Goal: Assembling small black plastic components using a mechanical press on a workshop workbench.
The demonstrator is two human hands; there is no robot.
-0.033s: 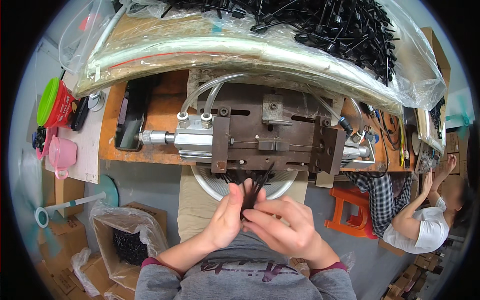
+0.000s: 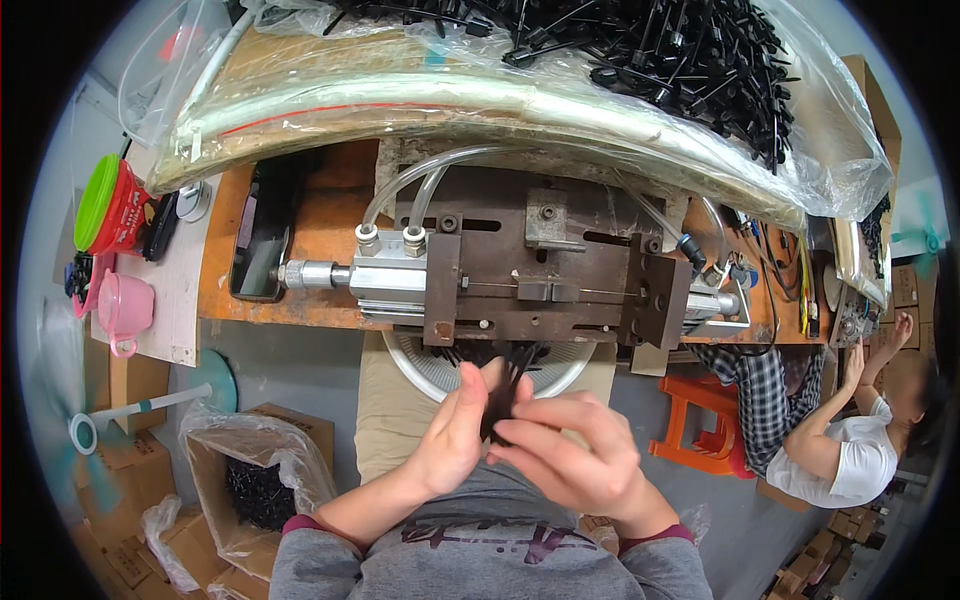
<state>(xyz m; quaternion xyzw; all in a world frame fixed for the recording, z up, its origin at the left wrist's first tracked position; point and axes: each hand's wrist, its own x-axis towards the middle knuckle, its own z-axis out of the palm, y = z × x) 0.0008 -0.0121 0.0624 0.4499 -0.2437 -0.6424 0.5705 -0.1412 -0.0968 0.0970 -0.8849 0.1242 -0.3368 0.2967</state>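
In the head view, your left hand is gripping a bunch of black rods, which is pointing toward twelve o'clock over the basin, at the fixture's six o'clock. Your right hand is touching it from four o'clock; whether it's pinching any is unclear.

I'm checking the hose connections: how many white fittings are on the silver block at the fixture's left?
2 visible: the left fitting and the right fitting, side by side along the far edge of the silver block. More could be hidden underneath.
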